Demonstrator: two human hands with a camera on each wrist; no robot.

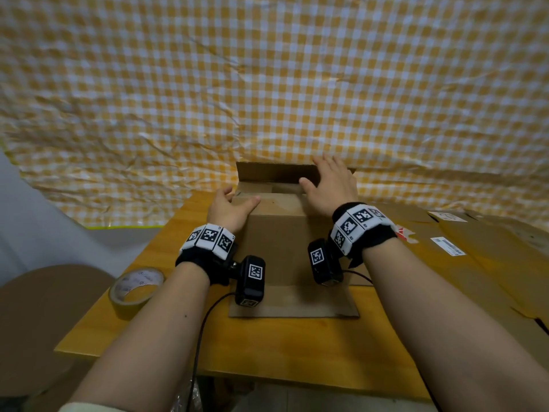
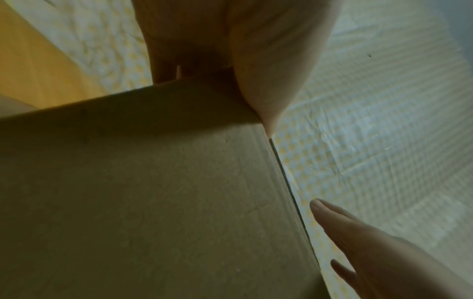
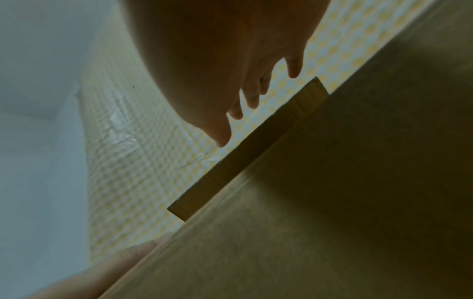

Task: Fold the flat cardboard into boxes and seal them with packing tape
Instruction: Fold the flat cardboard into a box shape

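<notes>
Box: an erected cardboard box (image 1: 282, 233) stands at the centre of the head view, on the far part of the wooden table (image 1: 267, 343). Its top is partly open; the far flap (image 1: 273, 172) stands up, the near flap lies out flat on the table toward the lower frame.
Box contents: only inner flaps show in the opening; anything deeper is hidden.
Left hand: the left hand (image 1: 227, 208) rests on the box's upper left corner, thumb laid along the top edge, the other fingers bent round the left side. The left wrist view shows the thumb (image 2: 332, 218) straight, beside the cardboard edge.
Right hand: the right hand (image 1: 332, 182) lies over the upper right of the opening, fingers straight and spread, reaching to the far flap. In the right wrist view the fingertips (image 3: 252, 101) are apart and clear of the flap edge; whether they touch it, cannot tell.
Tape: a roll of packing tape (image 1: 135, 291) lies on the table at lower left, well apart from the box. Printing on its core is too small to read.
Flat cardboard: a stack of flat cardboard (image 1: 490, 263) at the right edge carries white labels (image 1: 447, 245); text unreadable.
Room: a creased yellow-and-white checked sheet (image 1: 267, 84) fills the upper frame behind the table.
</notes>
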